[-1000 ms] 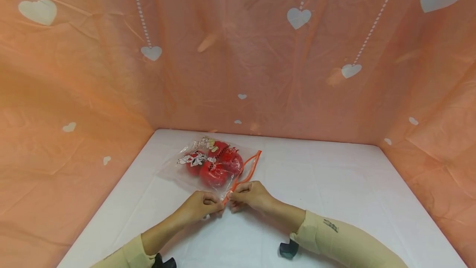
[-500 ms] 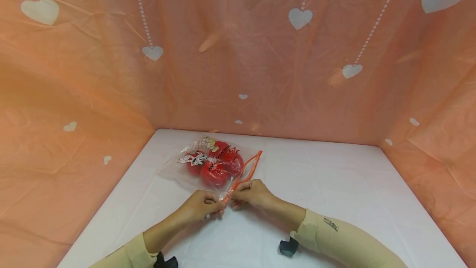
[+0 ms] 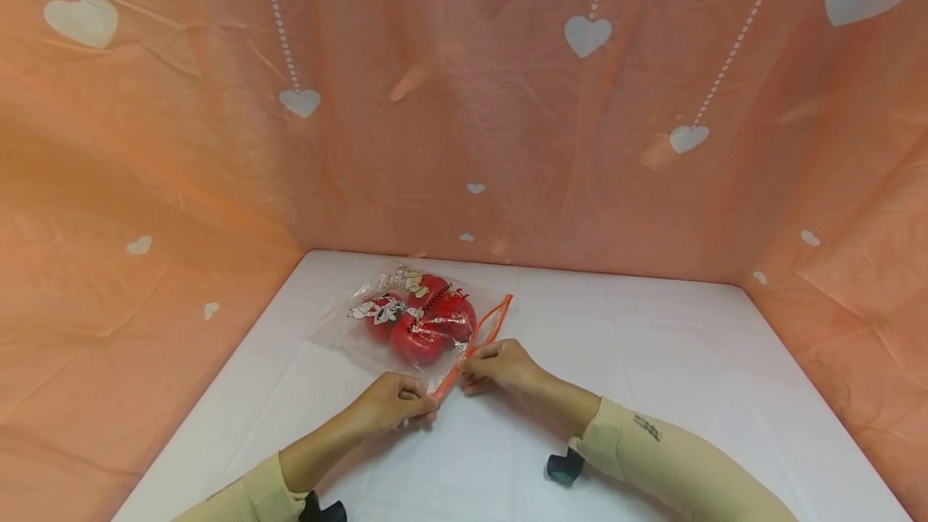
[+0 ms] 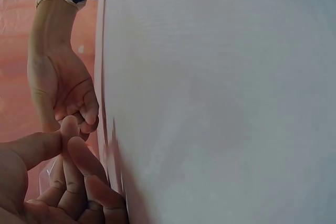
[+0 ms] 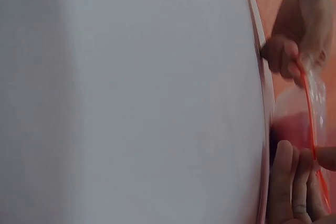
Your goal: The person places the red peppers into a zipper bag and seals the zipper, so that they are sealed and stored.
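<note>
A clear zip bag [image 3: 384, 357] with an orange zip strip [image 3: 447, 381] lies on the table, printed with cartoon figures. Inside it are several shiny red round fruits [image 3: 419, 341], perhaps apples. My left hand [image 3: 391, 405] pinches the near corner of the bag at the strip's end. Farther along, my right hand [image 3: 503, 365] pinches the strip between thumb and fingers. Between the hands the strip runs straight as one line; beyond the right hand its two edges stand apart. In the right wrist view the orange strip [image 5: 310, 108] stretches from hand to hand.
The table [image 3: 638, 377] has a white cover. Orange cloth [image 3: 464, 103] with white hearts encloses its back and both sides. Dark wrist devices [image 3: 564, 467] sit below the beige sleeves.
My right hand has slid along the orange strip, up and to the right, away from the left hand. More of the strip shows between them. The left hand stays at the corner.
</note>
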